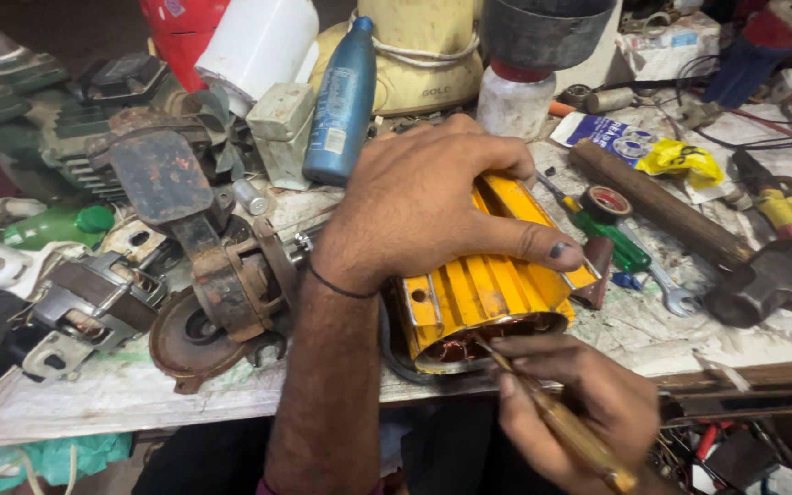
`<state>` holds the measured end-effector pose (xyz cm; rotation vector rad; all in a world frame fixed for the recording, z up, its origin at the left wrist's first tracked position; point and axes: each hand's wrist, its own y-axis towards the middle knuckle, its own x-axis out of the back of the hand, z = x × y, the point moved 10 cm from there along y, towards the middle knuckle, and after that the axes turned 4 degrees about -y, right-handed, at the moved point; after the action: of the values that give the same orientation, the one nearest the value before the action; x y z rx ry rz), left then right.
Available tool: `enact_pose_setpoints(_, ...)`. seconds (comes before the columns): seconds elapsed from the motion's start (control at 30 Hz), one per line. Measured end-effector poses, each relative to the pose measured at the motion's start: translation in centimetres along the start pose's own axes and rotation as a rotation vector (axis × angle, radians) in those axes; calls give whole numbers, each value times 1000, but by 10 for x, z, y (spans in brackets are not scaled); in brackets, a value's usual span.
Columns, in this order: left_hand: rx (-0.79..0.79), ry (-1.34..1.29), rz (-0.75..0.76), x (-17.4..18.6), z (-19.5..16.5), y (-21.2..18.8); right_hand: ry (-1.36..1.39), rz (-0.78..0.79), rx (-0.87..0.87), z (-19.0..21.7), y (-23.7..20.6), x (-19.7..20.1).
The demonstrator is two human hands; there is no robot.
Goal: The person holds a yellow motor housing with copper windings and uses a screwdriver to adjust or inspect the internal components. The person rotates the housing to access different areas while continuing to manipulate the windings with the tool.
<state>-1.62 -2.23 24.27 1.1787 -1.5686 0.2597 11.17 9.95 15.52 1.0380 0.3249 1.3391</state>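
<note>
Rusty motor part (222, 284) at bench L. L hand (423, 202) clamped over yellow finned motor housing (483, 293), lying at bench (139, 394) front edge, ctr. R hand (579, 403) pinches screwdriver (552, 412), tip in housing's open end. Hammer (689, 229) at R.

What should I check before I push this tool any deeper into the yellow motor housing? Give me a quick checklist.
1. Left hand steadies yellow housing: ok.
2. Right hand grips thin tool firmly: ok.
3. Tip reaches the copper windings: ok.
4. Housing fully on bench: not ok, its end overhangs the edge.
5. Hammer clear of hands: ok.
6. Winding damage: cannot tell.
</note>
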Motion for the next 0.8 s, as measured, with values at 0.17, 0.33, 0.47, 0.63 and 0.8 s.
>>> enact_pose_setpoints(0.17,5,3,-26,-2,3,4,-83,31,3,-10,-4,10)
enact_pose_setpoints(0.33,15,-67,-27,-4,17,10,-131,75,98,-7,-7,11)
enact_pose_setpoints(0.47,66,-217,36,-8,38,20,-97,56,85,-4,-9,13)
enact_pose_setpoints(0.63,1,-356,73,-7,58,42,-76,17,19,-6,-11,17)
enact_pose_setpoints(0.8,28,-366,130,-15,85,60,95,-41,-191,-21,-25,19)
